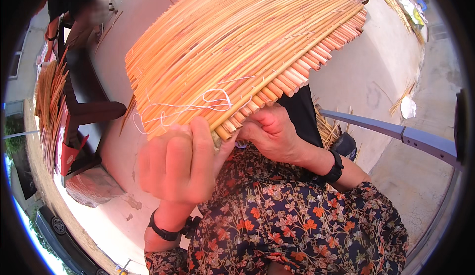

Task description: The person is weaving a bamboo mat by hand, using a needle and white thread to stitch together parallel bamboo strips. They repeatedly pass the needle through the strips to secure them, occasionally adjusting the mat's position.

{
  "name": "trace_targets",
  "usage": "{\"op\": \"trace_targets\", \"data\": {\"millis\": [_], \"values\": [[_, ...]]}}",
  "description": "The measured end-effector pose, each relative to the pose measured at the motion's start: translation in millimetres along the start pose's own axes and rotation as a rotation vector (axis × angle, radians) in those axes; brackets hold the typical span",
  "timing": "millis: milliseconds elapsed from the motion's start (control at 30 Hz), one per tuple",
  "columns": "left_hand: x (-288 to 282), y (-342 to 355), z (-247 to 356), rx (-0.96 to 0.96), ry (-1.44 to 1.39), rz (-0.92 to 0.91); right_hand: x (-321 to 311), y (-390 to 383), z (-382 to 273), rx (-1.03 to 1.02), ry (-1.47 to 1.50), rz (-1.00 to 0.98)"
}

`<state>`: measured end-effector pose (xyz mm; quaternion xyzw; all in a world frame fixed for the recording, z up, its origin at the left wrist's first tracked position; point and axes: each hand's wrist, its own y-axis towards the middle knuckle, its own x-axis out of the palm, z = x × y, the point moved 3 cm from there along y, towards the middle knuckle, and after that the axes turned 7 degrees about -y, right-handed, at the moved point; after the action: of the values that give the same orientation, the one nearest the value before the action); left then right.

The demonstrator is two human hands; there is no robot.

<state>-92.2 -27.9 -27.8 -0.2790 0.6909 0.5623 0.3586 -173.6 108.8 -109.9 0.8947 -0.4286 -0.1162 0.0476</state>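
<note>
A mat of yellow-brown reeds [237,37], laid side by side and stitched with white thread, slopes up and away in front of me. A loose loop of white thread [217,91] lies over its near left part. At the mat's nearest corner, my left hand [180,163] is closed, index finger on top and thumb by the reed ends. Something small and pale shows under that corner, too covered to name. My right hand [272,131] is closed on the mat's near edge from below, its fingertips partly hidden by the cut reed ends.
To the left stands a dark bench-like frame [94,111] with a bundle of reeds [49,101] beside it. A person [74,2] bends over at the far left. A grey metal bar [396,131] crosses on the right, near more loose reeds [329,126].
</note>
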Motion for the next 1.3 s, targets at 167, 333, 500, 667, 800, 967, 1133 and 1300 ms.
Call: {"op": "trace_targets", "data": {"millis": [167, 333, 500, 667, 800, 967, 1133, 1300], "values": [[-4, 5, -8, -0.015, 0.004, 0.076, 6, -11, 32, -0.259, -0.377, -0.109], [-10, 0, -21, -0.118, -0.078, 0.122, -40, -28, 55, -0.068, -0.064, 0.061], [-11, -5, -19, -0.152, -0.07, 0.105, -55, -3, 36, 0.188, 0.861, 0.373], [-9, -10, -20, -0.162, -0.085, 0.128, -37, 5, 27, 0.346, 1.367, 0.173], [-9, -14, -21, -0.166, -0.101, 0.133, -28, 8, 17, 0.299, 1.49, -0.142], [-9, -18, -24, -0.173, -0.092, 0.144, -76, -16, 72, 0.518, 1.352, 0.012], [-6, -24, -28, -0.169, -0.105, 0.153, -260, -90, 240, 0.372, 0.859, 1.099], [-7, -23, -27, -0.216, -0.131, 0.171, -290, -110, 232, 0.473, -0.343, 1.248]]}}
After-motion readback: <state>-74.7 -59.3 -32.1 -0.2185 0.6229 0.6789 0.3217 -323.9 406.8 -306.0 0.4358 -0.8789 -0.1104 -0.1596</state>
